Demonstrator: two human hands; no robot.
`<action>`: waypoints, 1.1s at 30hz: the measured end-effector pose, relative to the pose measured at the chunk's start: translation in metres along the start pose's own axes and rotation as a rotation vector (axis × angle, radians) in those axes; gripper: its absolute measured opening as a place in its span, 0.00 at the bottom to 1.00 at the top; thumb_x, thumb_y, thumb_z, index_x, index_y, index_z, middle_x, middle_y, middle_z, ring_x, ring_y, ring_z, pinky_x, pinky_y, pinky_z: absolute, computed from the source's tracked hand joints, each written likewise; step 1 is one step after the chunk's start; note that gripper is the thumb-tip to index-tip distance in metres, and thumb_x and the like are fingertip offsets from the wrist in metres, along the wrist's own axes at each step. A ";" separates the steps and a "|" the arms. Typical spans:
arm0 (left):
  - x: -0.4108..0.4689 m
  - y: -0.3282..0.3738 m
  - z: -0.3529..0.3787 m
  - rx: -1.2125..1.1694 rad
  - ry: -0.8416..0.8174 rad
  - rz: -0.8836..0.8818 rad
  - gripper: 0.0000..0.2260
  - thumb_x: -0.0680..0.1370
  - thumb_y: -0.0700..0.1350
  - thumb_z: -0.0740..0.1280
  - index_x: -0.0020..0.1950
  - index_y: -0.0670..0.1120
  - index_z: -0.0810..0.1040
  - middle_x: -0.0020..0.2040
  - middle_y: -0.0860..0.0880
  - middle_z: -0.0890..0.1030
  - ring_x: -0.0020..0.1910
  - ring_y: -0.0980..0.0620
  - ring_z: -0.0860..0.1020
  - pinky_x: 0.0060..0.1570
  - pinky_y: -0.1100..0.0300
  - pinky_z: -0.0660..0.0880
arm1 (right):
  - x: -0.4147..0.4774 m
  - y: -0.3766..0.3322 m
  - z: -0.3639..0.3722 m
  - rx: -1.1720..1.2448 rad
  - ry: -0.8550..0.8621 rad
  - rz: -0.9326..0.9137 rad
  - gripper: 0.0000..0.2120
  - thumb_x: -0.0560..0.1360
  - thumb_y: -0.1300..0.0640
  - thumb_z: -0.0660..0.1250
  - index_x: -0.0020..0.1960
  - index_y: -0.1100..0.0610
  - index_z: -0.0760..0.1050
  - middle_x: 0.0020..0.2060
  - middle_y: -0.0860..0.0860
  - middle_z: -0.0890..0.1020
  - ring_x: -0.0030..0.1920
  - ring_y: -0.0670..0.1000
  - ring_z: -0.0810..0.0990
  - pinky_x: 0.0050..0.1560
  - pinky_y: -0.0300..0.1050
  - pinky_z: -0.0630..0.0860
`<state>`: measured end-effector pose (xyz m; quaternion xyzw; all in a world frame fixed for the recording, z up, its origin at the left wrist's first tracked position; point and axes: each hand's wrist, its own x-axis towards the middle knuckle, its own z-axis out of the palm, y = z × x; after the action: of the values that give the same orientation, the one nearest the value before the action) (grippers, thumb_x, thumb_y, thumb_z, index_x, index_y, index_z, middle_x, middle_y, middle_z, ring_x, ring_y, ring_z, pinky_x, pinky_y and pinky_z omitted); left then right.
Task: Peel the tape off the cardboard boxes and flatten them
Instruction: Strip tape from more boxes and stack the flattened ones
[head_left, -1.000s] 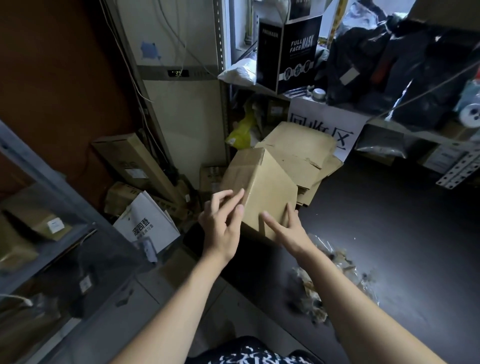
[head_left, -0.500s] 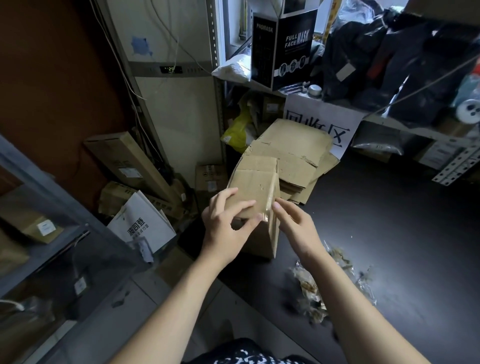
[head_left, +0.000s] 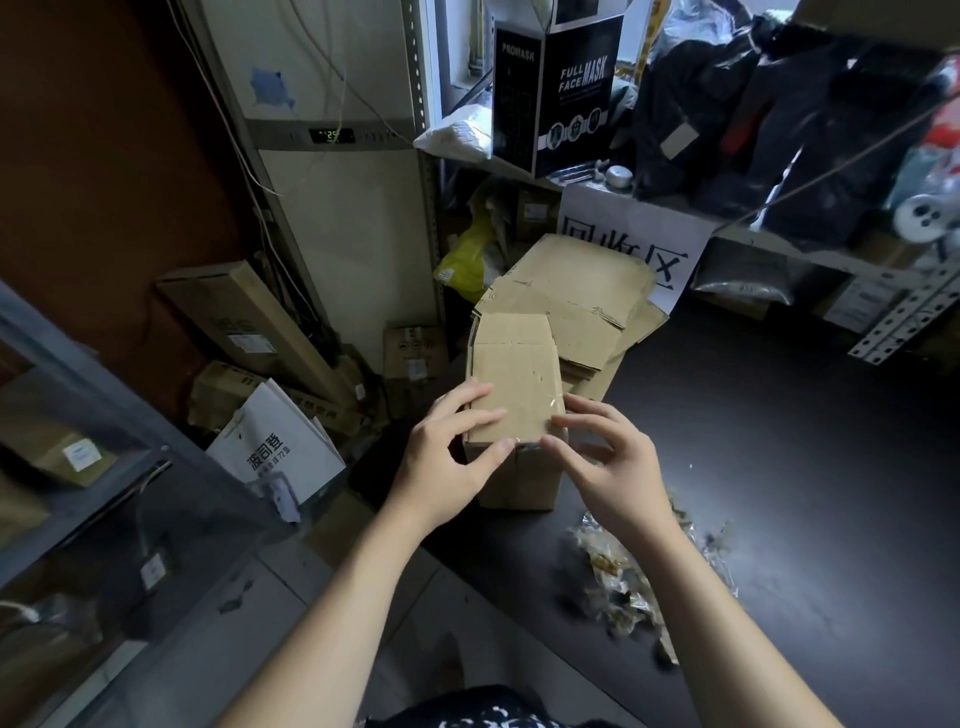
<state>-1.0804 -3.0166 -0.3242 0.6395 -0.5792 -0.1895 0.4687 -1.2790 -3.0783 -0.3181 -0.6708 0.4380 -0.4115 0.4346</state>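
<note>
Cardboard is what both hands are on. The left hand (head_left: 447, 460) curls its fingers over the near left edge of a small brown cardboard box (head_left: 514, 374), thumb against the near rim, gripping it steady. The right hand (head_left: 610, 467) pinches the near right corner between forefinger and thumb, its other fingers loosely bent. A glossy strip of clear tape (head_left: 540, 415) shines there, wrapping over the near edge between the two thumbs. Whether a loose end is already nipped I cannot tell. The box stands on the dark tabletop (head_left: 779, 467) just beyond the wrists, its top running from near to far. The right hand looks nearer the tape end, so I'd expect the peel to go from that corner. Crumpled scraps of peeled clear tape (head_left: 618, 566) lie near right, and a stack of flattened brown cardboard (head_left: 576, 291) sits just behind.
</note>
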 end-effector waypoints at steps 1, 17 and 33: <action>-0.002 -0.001 0.001 -0.012 0.009 -0.005 0.14 0.75 0.45 0.77 0.60 0.47 0.85 0.70 0.58 0.75 0.74 0.65 0.66 0.69 0.72 0.64 | -0.001 -0.001 -0.002 0.000 -0.020 0.009 0.07 0.73 0.58 0.79 0.51 0.54 0.87 0.61 0.43 0.82 0.57 0.38 0.83 0.54 0.36 0.81; -0.001 0.015 0.014 -0.003 0.097 -0.136 0.15 0.71 0.43 0.80 0.57 0.47 0.86 0.68 0.56 0.78 0.71 0.65 0.68 0.65 0.79 0.59 | 0.002 -0.003 0.005 -0.099 0.172 0.091 0.04 0.76 0.61 0.74 0.47 0.54 0.86 0.48 0.42 0.87 0.47 0.36 0.83 0.50 0.28 0.77; 0.003 0.019 0.035 0.010 0.101 -0.122 0.19 0.71 0.43 0.80 0.60 0.48 0.85 0.67 0.61 0.77 0.74 0.69 0.62 0.73 0.72 0.58 | -0.009 0.009 0.011 0.041 0.203 0.063 0.07 0.81 0.61 0.68 0.47 0.51 0.80 0.53 0.41 0.85 0.53 0.40 0.82 0.56 0.42 0.80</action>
<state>-1.1184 -3.0304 -0.3247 0.6845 -0.5158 -0.1823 0.4818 -1.2731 -3.0693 -0.3312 -0.6024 0.4921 -0.4724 0.4144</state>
